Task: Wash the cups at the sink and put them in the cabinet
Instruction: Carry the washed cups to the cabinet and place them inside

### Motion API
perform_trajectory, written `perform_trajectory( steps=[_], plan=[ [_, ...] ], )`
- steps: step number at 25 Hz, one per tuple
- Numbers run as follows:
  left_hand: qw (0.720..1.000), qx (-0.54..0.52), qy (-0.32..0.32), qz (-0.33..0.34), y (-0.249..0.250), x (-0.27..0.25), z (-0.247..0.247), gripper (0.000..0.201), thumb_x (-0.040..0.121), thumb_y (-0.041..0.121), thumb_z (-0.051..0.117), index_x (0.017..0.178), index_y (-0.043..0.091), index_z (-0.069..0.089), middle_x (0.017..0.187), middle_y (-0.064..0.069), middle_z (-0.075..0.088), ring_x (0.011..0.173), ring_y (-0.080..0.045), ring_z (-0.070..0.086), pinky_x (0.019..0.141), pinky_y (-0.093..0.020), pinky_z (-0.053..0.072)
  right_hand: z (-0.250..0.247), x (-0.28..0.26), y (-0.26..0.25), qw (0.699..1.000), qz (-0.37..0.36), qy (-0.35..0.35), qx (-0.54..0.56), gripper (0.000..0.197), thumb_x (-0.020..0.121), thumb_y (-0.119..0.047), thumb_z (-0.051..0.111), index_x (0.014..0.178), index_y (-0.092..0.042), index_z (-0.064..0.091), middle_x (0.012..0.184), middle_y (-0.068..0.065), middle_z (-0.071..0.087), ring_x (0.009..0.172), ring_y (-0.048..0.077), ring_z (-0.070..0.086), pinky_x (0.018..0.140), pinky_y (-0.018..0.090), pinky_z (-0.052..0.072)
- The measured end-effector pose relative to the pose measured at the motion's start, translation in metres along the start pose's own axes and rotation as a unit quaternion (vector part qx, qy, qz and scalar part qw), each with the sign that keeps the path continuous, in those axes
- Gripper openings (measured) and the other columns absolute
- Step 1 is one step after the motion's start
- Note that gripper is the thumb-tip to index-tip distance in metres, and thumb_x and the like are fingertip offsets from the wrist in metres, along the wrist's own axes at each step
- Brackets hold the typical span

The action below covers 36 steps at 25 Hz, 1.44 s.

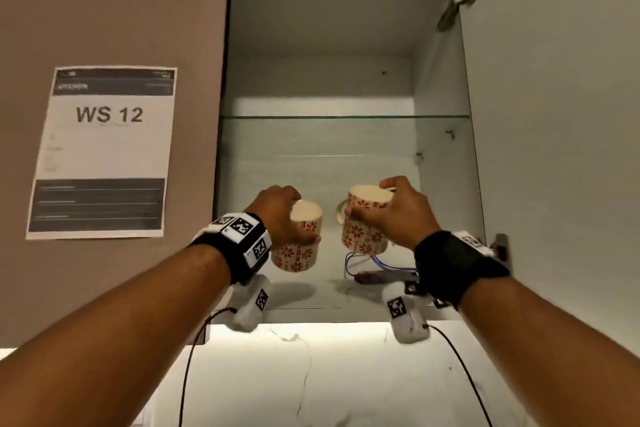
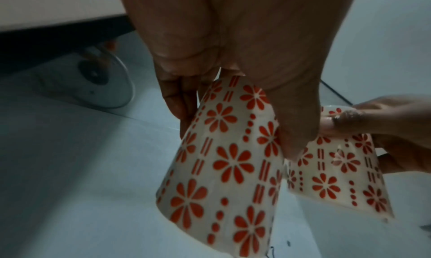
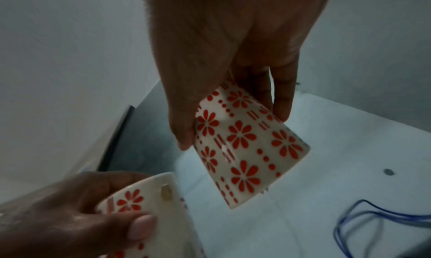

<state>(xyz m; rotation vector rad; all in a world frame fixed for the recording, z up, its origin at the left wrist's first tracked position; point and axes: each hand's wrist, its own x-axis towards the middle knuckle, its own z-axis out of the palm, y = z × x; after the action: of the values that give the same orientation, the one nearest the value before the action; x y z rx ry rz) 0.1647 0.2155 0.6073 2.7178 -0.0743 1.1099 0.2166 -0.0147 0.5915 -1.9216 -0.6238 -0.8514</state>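
Note:
Two white cups with red flowers are held upside down inside the open cabinet (image 1: 440, 184). My left hand (image 1: 282, 218) grips the left cup (image 1: 296, 258) from above, thumb on its near side. My right hand (image 1: 398, 208) grips the right cup (image 1: 363, 236) by its upturned base; a handle shows on its left. Both cups hang tilted a little above the cabinet floor (image 1: 311, 295), close side by side. In the left wrist view my left hand (image 2: 233, 50) holds its cup (image 2: 221, 170) beside the right cup (image 2: 338, 170). The right wrist view shows my right hand (image 3: 221, 41) on its cup (image 3: 245, 147) and the left cup (image 3: 140, 197).
A glass shelf (image 1: 346, 117) spans the cabinet above the hands. Blue wires (image 1: 367, 263) and a small dark device lie on the cabinet floor under the right cup. The cabinet door (image 1: 554, 114) stands open on the right. The closed left door carries a "WS 12" sheet (image 1: 104, 149).

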Motion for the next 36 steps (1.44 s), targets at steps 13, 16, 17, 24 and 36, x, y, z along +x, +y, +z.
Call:
perform_trajectory(
  steps=[13,16,17,24,36],
  plan=[
    [0.982,0.087,-0.125,-0.113,-0.055,0.069,0.076,0.075,0.071,0.060,0.081,0.123,0.008,0.065,0.114,-0.008,0.072,0.101,-0.025,0.069,0.085,-0.033,0.055,0.089,0.068,0.056,0.962,0.123,-0.164,-0.179,0.066,0.066,-0.060,0.085,0.095,-0.009,0.055,0.095,0.006,0.062,0.087,0.022,0.062,0.073,0.029,0.052],
    [0.974,0.105,-0.160,-0.120,-0.061,0.072,0.078,0.065,0.065,0.065,0.082,0.100,0.012,0.070,0.088,-0.002,0.073,0.083,-0.023,0.070,0.079,-0.033,0.057,0.099,0.069,0.058,0.952,0.143,-0.191,-0.190,0.063,0.061,-0.065,0.085,0.070,-0.014,0.049,0.071,0.001,0.059,0.067,0.018,0.058,0.055,0.025,0.043],
    [0.970,0.115,-0.173,-0.125,-0.063,0.073,0.080,0.060,0.064,0.067,0.081,0.087,0.012,0.069,0.078,0.000,0.071,0.076,-0.021,0.070,0.074,-0.032,0.057,0.103,0.069,0.060,0.948,0.147,-0.198,-0.199,0.063,0.059,-0.067,0.085,0.069,-0.015,0.050,0.069,0.000,0.058,0.065,0.017,0.057,0.053,0.025,0.041],
    [0.952,0.136,-0.234,-0.144,-0.066,0.065,0.079,0.100,0.041,0.092,0.069,0.106,0.016,0.067,0.091,-0.001,0.076,0.084,-0.020,0.073,0.086,-0.038,0.058,0.116,0.069,0.069,0.935,0.171,-0.227,-0.213,0.122,0.057,-0.068,0.085,0.147,-0.007,0.028,0.139,0.012,0.054,0.124,0.031,0.055,0.103,0.042,0.048],
    [0.958,-0.200,0.091,0.183,0.052,-0.119,0.117,0.008,0.093,0.030,0.063,0.098,0.024,0.062,0.091,0.010,0.063,0.082,-0.008,0.058,0.070,-0.023,0.046,0.009,-0.128,0.083,0.991,-0.128,0.032,-0.034,0.018,0.093,-0.032,0.067,0.109,-0.023,0.067,0.112,-0.009,0.064,0.102,0.008,0.059,0.079,0.026,0.056]
  ],
)
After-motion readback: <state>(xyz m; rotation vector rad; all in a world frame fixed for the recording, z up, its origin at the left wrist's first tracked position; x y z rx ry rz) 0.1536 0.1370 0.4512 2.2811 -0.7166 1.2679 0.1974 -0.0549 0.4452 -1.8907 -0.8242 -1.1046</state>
